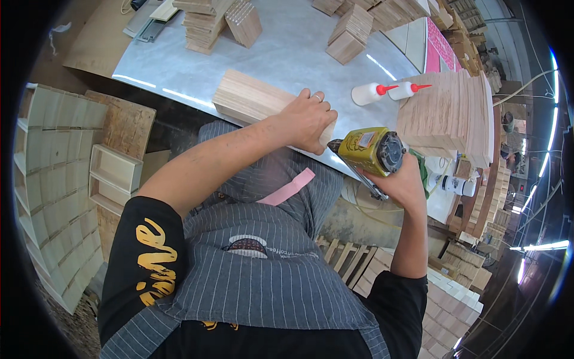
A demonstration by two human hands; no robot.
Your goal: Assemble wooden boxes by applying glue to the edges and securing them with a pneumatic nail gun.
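Note:
My left hand [308,121] is wrapped over the right end of a long, light wooden box-like piece [254,99], which lies along the near edge of the table. My right hand [402,182] grips a yellow-green nail gun [360,151]. The gun's nose points left and is at the piece's end, right beside my left hand; whether it touches the wood I cannot tell. Two white squeeze bottles, a nearer one [365,94] and another one [401,91], both with red tips, lie beyond the gun.
A tall stack of thin wooden panels [431,113] stands on the right of the grey table [161,60]. Wood stacks [206,24] and a further pile [348,36] sit at the back. Stacked wooden boxes [60,179] rise at the left. A white jar [457,185] is at the right.

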